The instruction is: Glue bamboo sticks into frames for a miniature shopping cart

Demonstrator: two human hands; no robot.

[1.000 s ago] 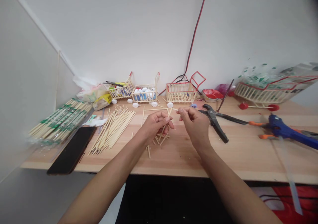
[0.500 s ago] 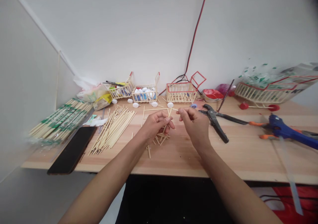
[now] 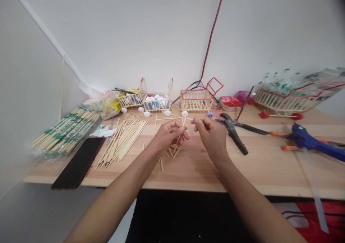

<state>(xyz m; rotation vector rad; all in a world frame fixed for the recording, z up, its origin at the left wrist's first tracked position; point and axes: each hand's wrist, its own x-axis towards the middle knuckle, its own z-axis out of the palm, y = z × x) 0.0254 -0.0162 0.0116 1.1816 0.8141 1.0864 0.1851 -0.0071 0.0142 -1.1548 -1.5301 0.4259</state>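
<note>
Over the middle of the wooden table [image 3: 205, 171], my left hand [image 3: 168, 135] is closed in a pinch on short bamboo sticks [image 3: 182, 122] that stand up from its fingertips. My right hand [image 3: 211, 135] is close beside it, fingers curled and pinched together; what it holds is too small to make out. Under both hands lies a small heap of cut stick pieces [image 3: 174, 150].
A pile of loose chopsticks [image 3: 124, 137] and packed chopsticks [image 3: 66, 130] lie left, with a black phone [image 3: 78, 162]. Small stick carts [image 3: 157, 101] [image 3: 198, 98] stand at the back. Black cutters [image 3: 233, 130] and a blue glue gun [image 3: 309, 140] lie right, near a large cart [image 3: 293, 99].
</note>
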